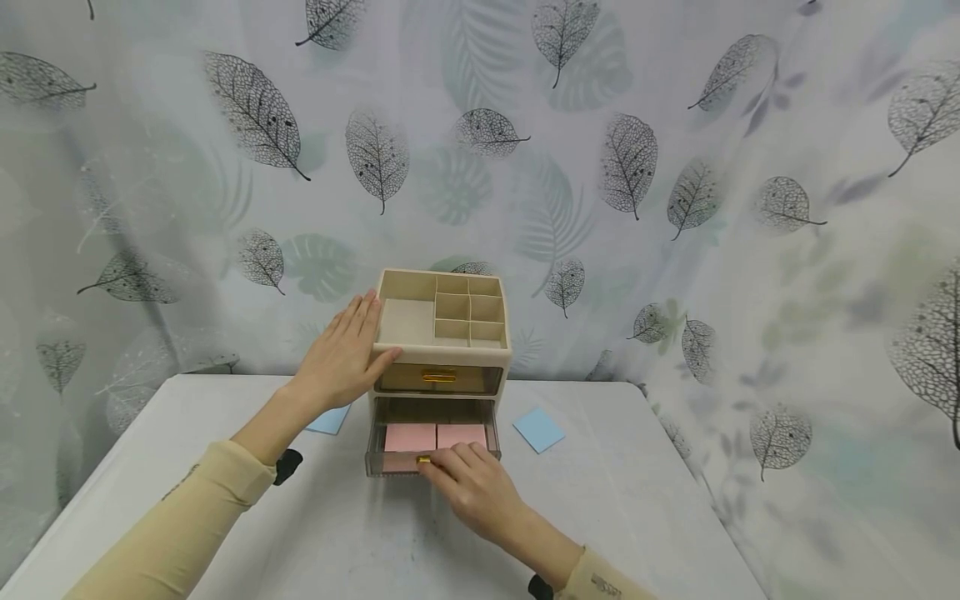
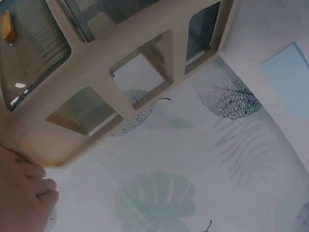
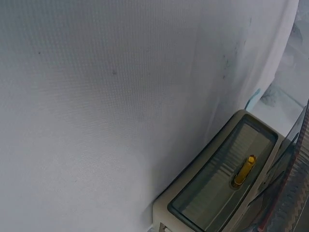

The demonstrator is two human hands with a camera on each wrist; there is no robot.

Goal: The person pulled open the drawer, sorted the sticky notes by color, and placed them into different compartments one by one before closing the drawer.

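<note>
A cream desktop organizer [image 1: 442, 356] stands on the table, with a drawer [image 1: 373, 442] below its top drawer pulled out. Two pink paper pads [image 1: 410, 437] lie side by side in that drawer. My left hand [image 1: 341, 354] rests against the organizer's upper left side, fingers straight, thumb at the front edge. The left wrist view shows part of this hand [image 2: 21, 193] by the frame's side openings. With thumb and fingers, my right hand [image 1: 476, 487] pinches the gold handle [image 1: 423, 459] of the pulled-out drawer. The right wrist view shows a closed drawer with a gold handle [image 3: 244, 171], not the hand.
To the right of the organizer lies a blue paper square [image 1: 538, 429]. Another blue square [image 1: 327, 420] is partly hidden by the left wrist. The organizer's top has several compartments [image 1: 470, 308]. A leaf-print curtain [image 1: 480, 192] hangs behind the white table [image 1: 615, 500].
</note>
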